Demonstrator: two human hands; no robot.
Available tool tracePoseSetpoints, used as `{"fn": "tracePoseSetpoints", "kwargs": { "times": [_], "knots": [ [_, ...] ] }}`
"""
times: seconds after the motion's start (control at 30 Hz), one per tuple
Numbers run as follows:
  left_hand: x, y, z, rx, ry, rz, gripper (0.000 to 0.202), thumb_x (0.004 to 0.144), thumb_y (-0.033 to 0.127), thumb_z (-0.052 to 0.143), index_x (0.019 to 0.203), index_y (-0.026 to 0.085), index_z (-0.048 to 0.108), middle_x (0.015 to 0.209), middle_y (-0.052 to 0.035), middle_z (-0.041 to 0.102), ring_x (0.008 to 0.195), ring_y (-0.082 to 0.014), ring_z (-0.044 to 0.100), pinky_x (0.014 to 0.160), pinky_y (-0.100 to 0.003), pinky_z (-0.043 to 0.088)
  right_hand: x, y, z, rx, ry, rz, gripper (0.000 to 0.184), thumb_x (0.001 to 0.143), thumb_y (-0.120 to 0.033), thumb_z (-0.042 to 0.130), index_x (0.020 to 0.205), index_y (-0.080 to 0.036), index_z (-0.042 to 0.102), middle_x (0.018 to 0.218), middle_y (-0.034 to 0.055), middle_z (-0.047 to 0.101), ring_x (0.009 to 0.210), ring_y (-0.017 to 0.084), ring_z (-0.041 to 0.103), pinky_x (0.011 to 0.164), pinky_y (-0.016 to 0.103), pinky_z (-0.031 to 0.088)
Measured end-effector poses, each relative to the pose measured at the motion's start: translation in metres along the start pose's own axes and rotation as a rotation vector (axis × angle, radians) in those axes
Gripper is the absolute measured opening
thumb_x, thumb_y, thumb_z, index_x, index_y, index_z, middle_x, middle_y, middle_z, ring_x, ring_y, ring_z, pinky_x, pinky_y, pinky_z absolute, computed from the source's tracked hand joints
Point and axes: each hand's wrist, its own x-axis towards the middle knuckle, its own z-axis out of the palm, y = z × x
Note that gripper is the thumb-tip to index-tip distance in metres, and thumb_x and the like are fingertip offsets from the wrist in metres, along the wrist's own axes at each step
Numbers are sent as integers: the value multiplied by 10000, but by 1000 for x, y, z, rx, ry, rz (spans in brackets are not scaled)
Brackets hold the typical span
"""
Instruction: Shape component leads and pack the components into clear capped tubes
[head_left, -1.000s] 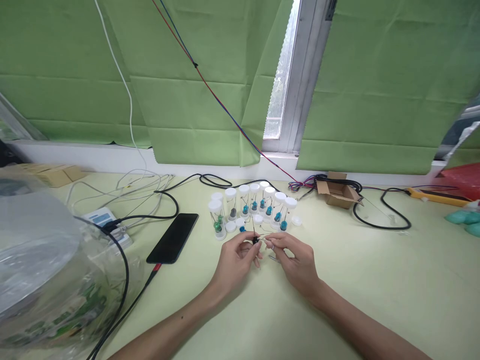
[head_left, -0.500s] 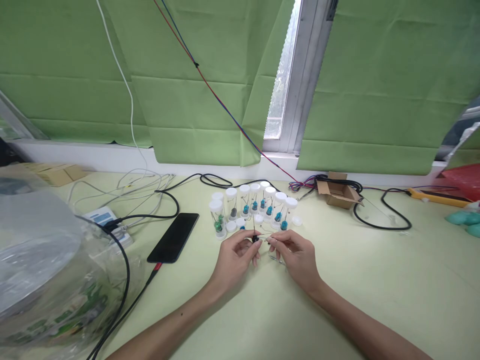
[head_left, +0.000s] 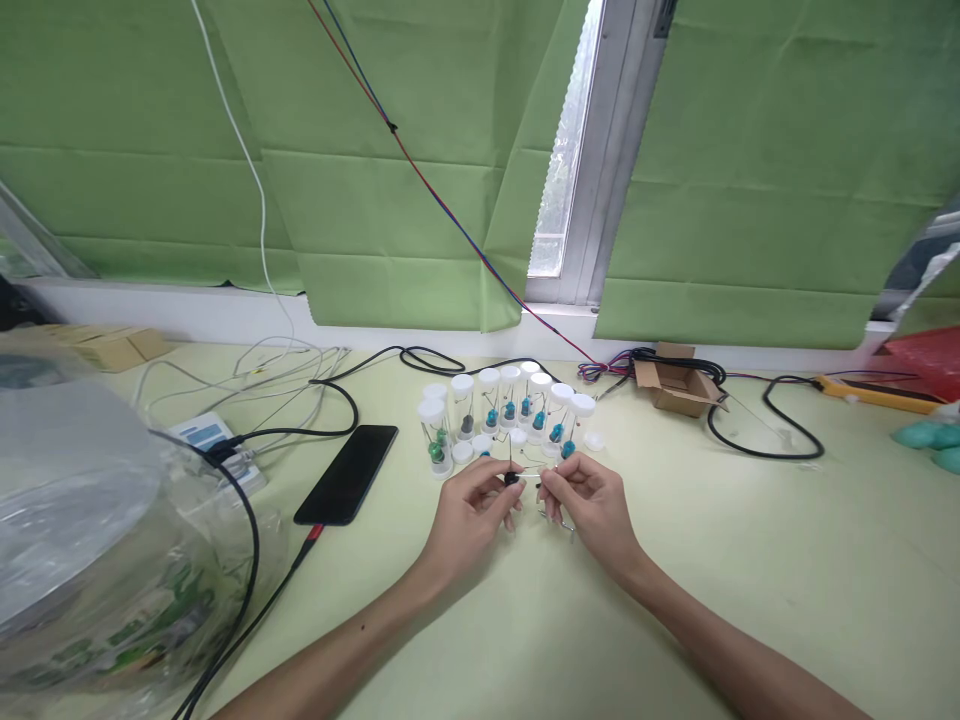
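Note:
My left hand (head_left: pixel 469 510) is closed in a pinch on a small black part (head_left: pixel 511 479) with a thin wire lead standing up from it. A thin, pale metal wire (head_left: pixel 529 475) spans the gap from that part to my right hand (head_left: pixel 595 505), whose thumb and forefinger pinch its end. Beneath my right fingers a small bent metal rod (head_left: pixel 568 527) lies on the table. Just beyond both hands stand several clear capped vials: a front-left vial (head_left: pixel 435 440) holds green pieces, while a vial (head_left: pixel 556 425) on the right holds blue ones with wire leads.
Loose white caps (head_left: pixel 594 440) lie near the vials. To the left are a black phone (head_left: pixel 346 475) on a cable, a power strip (head_left: pixel 202 436) and a large plastic bag (head_left: pixel 112 560). An opened small carton (head_left: pixel 679 388) and black cable sit at the back right.
My right hand has shifted slightly, its fingertips now pinching at the wire's end. More of the bent metal rod shows below it. My left hand stays nearly still.

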Motion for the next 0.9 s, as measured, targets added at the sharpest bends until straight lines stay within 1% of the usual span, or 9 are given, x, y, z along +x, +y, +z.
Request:
{"fn": "tracePoseSetpoints", "kwargs": {
  "times": [0.17, 0.33, 0.5, 0.67, 0.8, 0.9],
  "knots": [
    [0, -1, -1, 29, -4, 3, 163, 842, 296, 647, 939, 171, 688, 841, -30, 560, 616, -133, 583, 509, -255, 537, 2, -1, -1, 30, -15, 84, 370, 798, -443, 721, 651, -182, 502, 543, -14, 598, 405, 90, 491, 391, 220, 382],
    [1, 1, 0, 69, -8, 22, 146, 851, 291, 637, 919, 174, 690, 839, -29, 557, 597, -121, 574, 515, -243, 512, 4, -1, -2, 96, -45, 151, 384, 797, -442, 721, 638, -182, 487, 491, -46, 542, 366, 72, 446, 369, 205, 333],
    [-1, 0, 0, 74, -6, 37, 156, 846, 312, 639, 894, 172, 690, 842, -35, 571, 587, -121, 573, 509, -244, 506, 4, 3, -4, 136, -64, 184, 383, 791, -440, 727, 640, -182, 487, 478, -52, 526, 363, 70, 428, 358, 200, 307],
    [0, 2, 2, 27, 7, 1, 145, 820, 306, 664, 873, 173, 682, 824, -21, 561, 538, -108, 562, 492, -249, 503, 4, 4, -4, 135, -58, 162, 371, 797, -434, 723, 659, -183, 488, 502, -46, 548, 374, 73, 449, 358, 197, 328],
    [0, 6, 3, -34, 10, -43, 149, 809, 303, 671, 865, 166, 680, 803, -15, 557, 523, -111, 564, 498, -261, 506, 4, 3, -2, 107, -45, 131, 357, 806, -447, 711, 686, -183, 503, 551, -32, 576, 414, 84, 486, 383, 206, 375],
    [1, 8, 3, -61, 2, -72, 159, 800, 311, 677, 854, 161, 679, 739, -10, 575, 517, -125, 564, 504, -271, 503, 3, 2, -1, 80, -37, 99, 335, 800, -455, 713, 733, -182, 532, 589, -21, 593, 450, 99, 515, 414, 221, 411]
  ]
}}
